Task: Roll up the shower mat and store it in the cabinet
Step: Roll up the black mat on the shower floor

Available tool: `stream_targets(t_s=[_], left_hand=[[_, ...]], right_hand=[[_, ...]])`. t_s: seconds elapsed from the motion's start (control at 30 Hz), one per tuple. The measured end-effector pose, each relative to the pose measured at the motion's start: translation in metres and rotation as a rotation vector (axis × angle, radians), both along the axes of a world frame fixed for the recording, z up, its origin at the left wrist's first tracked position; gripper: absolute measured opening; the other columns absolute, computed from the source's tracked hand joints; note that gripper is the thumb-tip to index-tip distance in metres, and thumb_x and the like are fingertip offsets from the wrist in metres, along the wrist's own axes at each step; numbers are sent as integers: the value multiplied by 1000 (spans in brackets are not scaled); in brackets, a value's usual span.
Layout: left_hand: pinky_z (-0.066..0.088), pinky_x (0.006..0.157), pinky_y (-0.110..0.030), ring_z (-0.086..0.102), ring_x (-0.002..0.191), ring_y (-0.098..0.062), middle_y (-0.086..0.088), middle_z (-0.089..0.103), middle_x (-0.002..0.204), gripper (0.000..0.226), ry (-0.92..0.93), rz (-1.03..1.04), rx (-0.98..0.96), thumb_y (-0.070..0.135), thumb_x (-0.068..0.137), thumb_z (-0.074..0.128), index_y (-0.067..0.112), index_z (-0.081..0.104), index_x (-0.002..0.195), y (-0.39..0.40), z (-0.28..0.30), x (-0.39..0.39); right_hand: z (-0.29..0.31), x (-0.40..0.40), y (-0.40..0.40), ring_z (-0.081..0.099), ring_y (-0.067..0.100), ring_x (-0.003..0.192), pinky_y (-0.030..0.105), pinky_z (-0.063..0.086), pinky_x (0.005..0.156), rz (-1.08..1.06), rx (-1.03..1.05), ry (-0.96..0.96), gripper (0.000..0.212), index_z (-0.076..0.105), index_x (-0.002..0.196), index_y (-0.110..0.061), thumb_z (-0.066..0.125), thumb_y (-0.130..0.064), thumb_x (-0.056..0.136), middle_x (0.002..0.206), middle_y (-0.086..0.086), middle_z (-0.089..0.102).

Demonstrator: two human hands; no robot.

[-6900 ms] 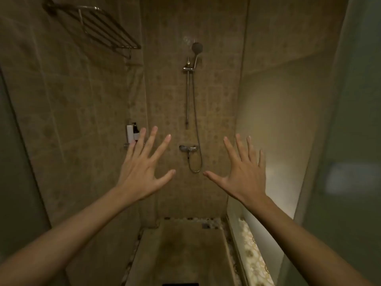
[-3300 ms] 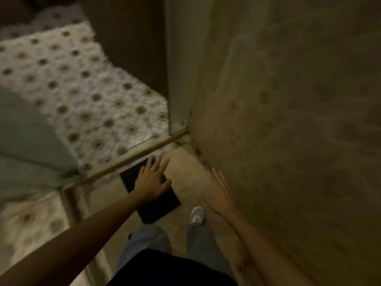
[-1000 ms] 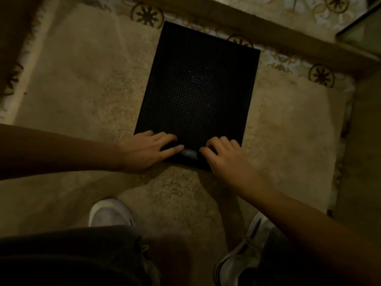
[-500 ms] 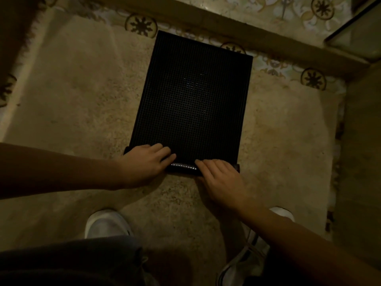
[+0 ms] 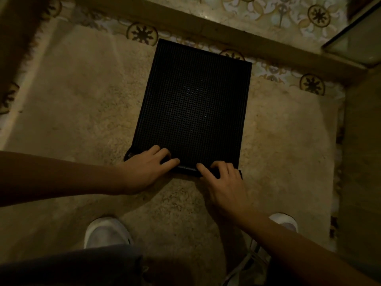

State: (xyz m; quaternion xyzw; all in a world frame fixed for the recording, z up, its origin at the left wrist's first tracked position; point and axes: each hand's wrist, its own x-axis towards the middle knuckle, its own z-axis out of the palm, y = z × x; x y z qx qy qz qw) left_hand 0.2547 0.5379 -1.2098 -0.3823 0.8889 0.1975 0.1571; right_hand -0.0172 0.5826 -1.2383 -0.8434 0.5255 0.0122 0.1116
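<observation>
You are crouched over the shower mat [image 5: 193,104], a black, grid-textured rectangle lying flat on the beige stone floor [image 5: 82,96] of the shower, its far edge close against the raised threshold [image 5: 206,32] and the patterned tile border. Only the near edge is lifted: it is curled into a thin first turn, a tight roll [image 5: 186,169] that runs across the mat between your hands. Your left hand [image 5: 144,172] rests on the left end of that turn, fingers curved over the top, thumb side toward the centre; your right hand [image 5: 224,182] rests on the right end in the same way, fingertips pressing the curl down. Both hands are half-closed over the roll rather than clenched around it, because the turn is too thin to enclose. The hands sit apart, one toward each end, so that the roll advances evenly and does not skew into a cone. The greater part of the mat remains unrolled, so judge the task as barely begun. The next move likely calls for equal forward pressure from both palms. Your shoes [image 5: 107,232] stand just behind the work. No cabinet is in view.
</observation>
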Motion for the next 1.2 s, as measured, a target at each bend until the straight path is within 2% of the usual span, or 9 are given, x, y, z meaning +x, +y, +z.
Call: stream_targets(t_s=[0.07,0.17,0.3,0.47,0.67,0.87,1.0,1.1,1.2], left_hand=[[46,89,-38,35,119,-28,-12,33,139,72,49,60,18,10,92,49,24,14,153,2,0,1],[42,89,-41,38,117,-29,-10,41,135,68,40,97,-79,23,95,52,34,17,153,5,-3,8],[43,82,-43,39,112,-30,-5,43,135,68,23,141,-120,35,96,48,47,10,151,3,-8,12],[40,76,-41,40,110,-29,-5,43,133,66,34,145,-152,35,94,42,49,9,150,-3,-10,10],[46,62,-38,51,88,-30,-16,54,110,53,103,16,-181,32,95,37,30,37,148,-21,-8,19],[52,66,-39,53,98,-28,-16,50,121,59,168,-12,-146,54,99,31,17,34,145,-31,-22,24],[55,61,-41,52,98,-32,-24,49,122,56,162,-73,-168,53,99,34,19,40,142,-42,-21,26],[53,61,-39,47,93,-30,-21,51,114,53,158,-100,-227,44,99,32,17,38,144,-37,-18,26],[49,75,-45,49,99,-34,-22,51,118,53,128,-111,-294,39,96,37,14,42,143,-35,-15,26]], right_hand=[[1,-1,-1,45,27,98,39,43,72,-21,7,-9,50,42,144,-31,53,-37,96,116,11,48],[5,-3,-6,46,26,95,38,41,72,-22,-2,6,45,45,143,-34,37,-46,101,111,8,50],[9,-2,-10,49,28,94,40,42,73,-32,1,28,46,46,144,-34,32,-47,102,110,8,55],[11,-1,-13,51,27,91,41,42,72,-33,0,19,45,50,142,-32,34,-46,102,107,8,57],[10,-4,-28,49,26,86,40,40,70,34,-1,57,43,50,140,-27,32,-43,104,101,10,52],[14,-7,-48,46,23,75,31,34,59,97,-6,11,44,55,134,-22,34,-43,102,96,10,50],[11,-10,-63,41,19,72,30,30,55,137,0,2,44,51,140,-27,34,-44,102,94,9,48],[9,-12,-66,45,22,79,34,38,61,155,-17,-27,42,51,138,-28,35,-44,103,99,11,52],[10,-9,-66,48,27,87,41,42,72,118,-64,-45,41,57,135,-26,36,-42,104,103,11,54]])
